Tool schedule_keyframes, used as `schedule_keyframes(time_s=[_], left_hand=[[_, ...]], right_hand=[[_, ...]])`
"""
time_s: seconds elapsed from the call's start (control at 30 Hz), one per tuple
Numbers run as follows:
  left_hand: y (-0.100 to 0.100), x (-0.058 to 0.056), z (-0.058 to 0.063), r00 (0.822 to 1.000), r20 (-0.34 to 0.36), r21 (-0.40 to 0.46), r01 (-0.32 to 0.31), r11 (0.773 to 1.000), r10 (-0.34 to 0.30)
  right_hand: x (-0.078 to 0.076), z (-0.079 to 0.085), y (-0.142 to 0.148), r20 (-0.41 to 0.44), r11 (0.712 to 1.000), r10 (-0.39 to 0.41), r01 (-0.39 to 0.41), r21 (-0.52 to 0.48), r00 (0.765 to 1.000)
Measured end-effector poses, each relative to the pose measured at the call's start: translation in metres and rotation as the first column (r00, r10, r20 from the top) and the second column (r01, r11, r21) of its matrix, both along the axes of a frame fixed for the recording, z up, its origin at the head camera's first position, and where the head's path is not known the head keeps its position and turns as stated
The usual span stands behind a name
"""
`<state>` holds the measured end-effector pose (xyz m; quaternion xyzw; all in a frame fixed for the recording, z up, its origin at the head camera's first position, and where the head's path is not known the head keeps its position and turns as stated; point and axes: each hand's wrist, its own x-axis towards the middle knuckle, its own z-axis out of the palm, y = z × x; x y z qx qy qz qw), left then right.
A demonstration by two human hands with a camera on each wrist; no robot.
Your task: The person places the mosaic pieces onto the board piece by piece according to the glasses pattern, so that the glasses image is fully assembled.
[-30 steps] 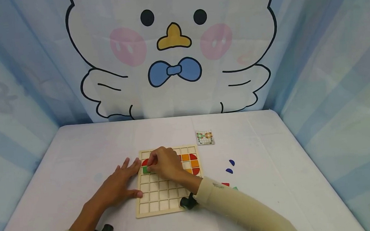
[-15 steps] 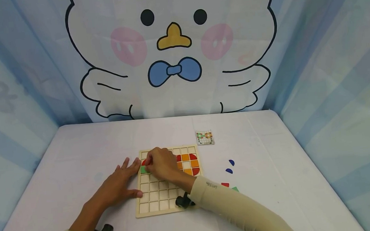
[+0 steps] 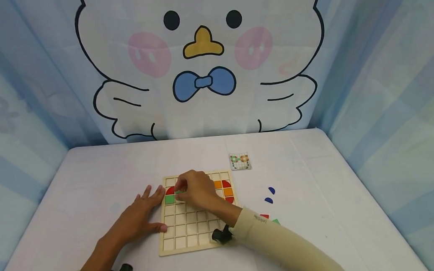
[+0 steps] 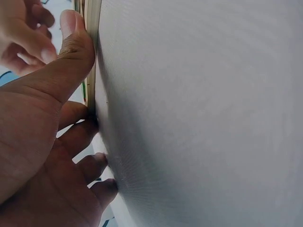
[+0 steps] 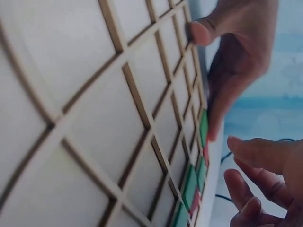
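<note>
Pale blue curtains point(image 3: 384, 90) stand behind a white table point(image 3: 310, 166). At its lower centre lies the wooden grid board point(image 3: 191, 228), tiles filling part of its upper rows. The left hand point(image 3: 137, 216) has fingers and thumb spread against the board's left edge, apparently steadying it. Over the upper rows, the right hand point(image 3: 198, 191) holds thumb and fingertips apart, no piece visible between them, near a green tile point(image 3: 170, 199). Seating tiles seems to be the step; the next move probably calls for fetching a loose blue half-circle point(image 3: 268, 200) from right of centre.
</note>
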<state>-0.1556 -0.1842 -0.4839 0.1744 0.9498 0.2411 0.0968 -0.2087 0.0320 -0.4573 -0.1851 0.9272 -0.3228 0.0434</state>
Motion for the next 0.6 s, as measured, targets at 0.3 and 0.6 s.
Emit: schedule_keyframes(time_s=[0.3,0.6], left_hand=[[0.003,0.001,0.002,1.0,0.019,-0.025,-0.014,1.0,0.015],[0.005,0.001,0.002,1.0,0.01,-0.046,-0.017,0.999,0.018]], right_hand=[[0.014,0.019,0.047,0.03,0.997,-0.023,0.025,-0.078,0.999],[0.032,0.027,0.101,0.064,0.99,-0.13,0.132,-0.039,0.99]])
